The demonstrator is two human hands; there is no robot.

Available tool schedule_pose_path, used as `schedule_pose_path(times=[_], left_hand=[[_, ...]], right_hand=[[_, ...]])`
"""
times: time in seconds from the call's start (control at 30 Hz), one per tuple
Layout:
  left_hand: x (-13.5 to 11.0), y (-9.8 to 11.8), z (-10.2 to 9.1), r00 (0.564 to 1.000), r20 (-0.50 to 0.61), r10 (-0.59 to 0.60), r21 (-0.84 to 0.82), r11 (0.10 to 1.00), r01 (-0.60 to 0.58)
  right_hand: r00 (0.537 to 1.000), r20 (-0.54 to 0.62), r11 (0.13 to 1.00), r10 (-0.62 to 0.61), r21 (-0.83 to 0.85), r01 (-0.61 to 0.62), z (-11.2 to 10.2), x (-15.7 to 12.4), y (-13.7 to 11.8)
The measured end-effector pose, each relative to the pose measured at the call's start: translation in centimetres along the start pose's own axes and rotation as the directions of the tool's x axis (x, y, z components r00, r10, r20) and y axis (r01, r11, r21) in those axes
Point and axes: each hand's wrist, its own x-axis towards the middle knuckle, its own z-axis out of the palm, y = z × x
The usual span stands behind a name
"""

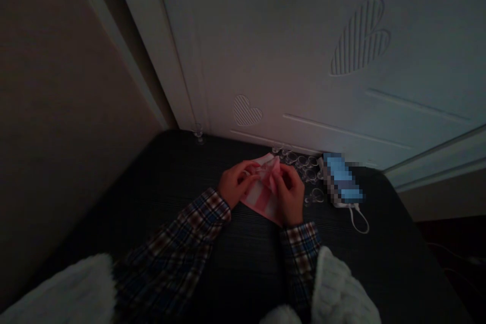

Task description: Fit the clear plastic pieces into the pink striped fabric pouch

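A small pink and white striped bag (261,197) lies on a dark table (182,187), its top end lifted. My left hand (237,185) pinches the bag's top from the left. My right hand (290,192) pinches it from the right, fingers closed. Both wrists wear plaid cuffs. What is inside the bag is hidden.
Several clear plastic rings (307,169) lie scattered right of the bag, near the wall. A lit phone (343,182) with a white cable (359,220) sits further right. A white panel with heart cut-outs (246,110) stands behind. White fluffy fabric (337,288) covers my lap.
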Motion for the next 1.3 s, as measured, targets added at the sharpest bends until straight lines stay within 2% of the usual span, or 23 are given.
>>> schedule_pose_path(times=[0.1,0.2,0.4,0.63,0.9,1.1,1.3], left_hand=[[-0.1,0.2,-0.1,0.999,0.038,-0.008,-0.039,0.999,0.010],[-0.1,0.3,-0.2,0.998,0.059,-0.026,-0.092,0.995,0.032],[-0.1,0.0,0.1,0.998,0.056,-0.003,-0.130,0.991,0.010],[-0.1,-0.1,0.0,0.997,0.067,0.032,0.004,0.999,-0.032],[-0.1,-0.3,0.0,0.998,0.067,0.012,0.097,0.995,-0.019],[0.1,-0.4,-0.2,0.998,0.055,-0.038,0.043,0.998,0.036],[0.0,-0.3,0.0,0.995,0.094,-0.025,-0.078,0.996,0.033]], right_hand=[[0.999,-0.032,0.999,-0.029,-0.047,0.027,-0.1,0.0,0.0],[0.999,-0.016,0.998,-0.047,-0.051,0.046,-0.2,-0.1,-0.2],[0.999,-0.013,0.999,0.032,0.001,-0.032,0.0,-0.3,0.1],[0.990,-0.025,0.985,0.140,0.104,-0.137,0.3,-0.2,1.2],[0.996,-0.016,0.990,0.093,0.103,-0.091,0.1,-0.1,0.6],[0.998,0.029,0.998,0.048,0.038,-0.049,0.0,-0.3,0.1],[0.996,-0.011,0.996,0.083,0.043,-0.083,0.2,-0.3,0.7]])
